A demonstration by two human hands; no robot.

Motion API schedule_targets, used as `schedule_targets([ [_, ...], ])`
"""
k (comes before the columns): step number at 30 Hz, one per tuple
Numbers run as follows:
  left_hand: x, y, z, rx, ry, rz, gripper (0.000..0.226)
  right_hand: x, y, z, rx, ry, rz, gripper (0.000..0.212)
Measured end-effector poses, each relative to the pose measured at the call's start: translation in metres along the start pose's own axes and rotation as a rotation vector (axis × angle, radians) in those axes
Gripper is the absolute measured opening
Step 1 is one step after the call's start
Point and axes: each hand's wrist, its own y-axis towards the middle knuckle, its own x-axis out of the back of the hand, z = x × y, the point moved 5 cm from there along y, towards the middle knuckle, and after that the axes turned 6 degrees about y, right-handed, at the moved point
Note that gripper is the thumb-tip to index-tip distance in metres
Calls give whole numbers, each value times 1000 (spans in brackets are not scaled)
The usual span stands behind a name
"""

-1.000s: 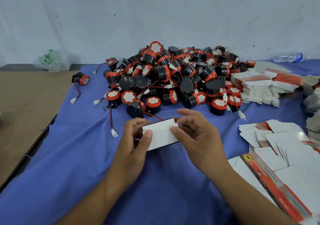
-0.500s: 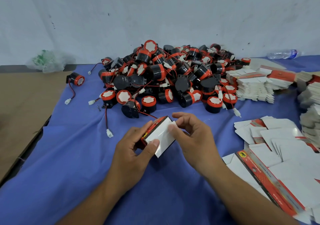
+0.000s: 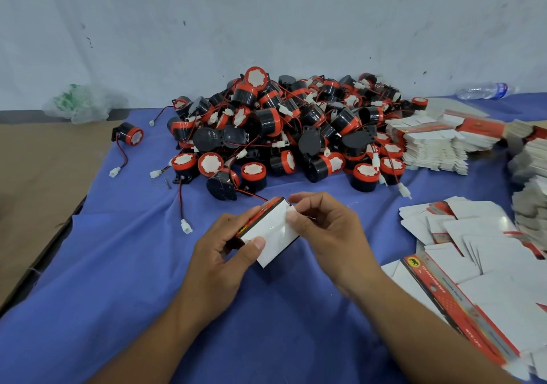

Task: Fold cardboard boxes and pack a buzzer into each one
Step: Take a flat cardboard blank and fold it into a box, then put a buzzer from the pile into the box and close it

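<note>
A small cardboard box (image 3: 270, 229), white with a red and black side, is held tilted above the blue cloth (image 3: 124, 265). My left hand (image 3: 219, 256) grips its near left end, thumb on the white face. My right hand (image 3: 328, 229) pinches the box's far right end with thumb and fingertips. A big heap of black and red buzzers (image 3: 284, 129) with red wires lies just behind. One buzzer (image 3: 128, 135) sits apart at the left. What is inside the box is hidden.
Flat unfolded boxes (image 3: 479, 259) are spread at the right, with stacked ones (image 3: 435, 147) behind them and more piles (image 3: 529, 176) at the right edge. A plastic bottle (image 3: 485, 90) lies by the wall. A crumpled bag (image 3: 78, 104) and brown cardboard (image 3: 38, 182) are at the left.
The box has turned from lying flat with its white face up to tilted, with its red side showing. My right hand's fingertips moved onto its far end. The view shifted slightly.
</note>
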Motion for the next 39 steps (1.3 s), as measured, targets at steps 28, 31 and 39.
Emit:
schedule_targets([
  [28,-9,4,-22,-208,828,13,48,-1,10,-5,340,-1106,320,42],
  [31,-19,-3,-12,-121,669,76,35,1,10,-11,250,-1038,397,47],
  [39,24,10,-8,-66,337,-66,44,5,2,3,314,-867,441,41],
])
